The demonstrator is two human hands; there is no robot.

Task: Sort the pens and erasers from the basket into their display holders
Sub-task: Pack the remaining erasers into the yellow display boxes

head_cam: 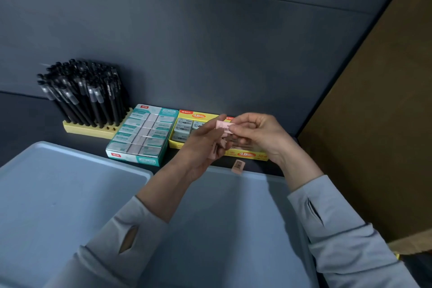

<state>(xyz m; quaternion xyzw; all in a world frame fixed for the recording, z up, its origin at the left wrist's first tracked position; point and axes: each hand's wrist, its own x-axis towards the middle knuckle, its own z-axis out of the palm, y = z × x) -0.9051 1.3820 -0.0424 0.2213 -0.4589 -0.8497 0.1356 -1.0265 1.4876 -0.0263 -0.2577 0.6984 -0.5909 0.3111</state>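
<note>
Both hands over yellow eraser box (247, 155). Right hand (257, 133) pinches one end of pink eraser (224, 127); left hand (205, 145) grips other end, more pink pieces tucked under its lower fingers. Loose eraser (238, 167) at blue basket (70, 194) rim. Black pens (81, 91) upright in wooden holder (86, 130), beside teal box (140, 134).
</note>
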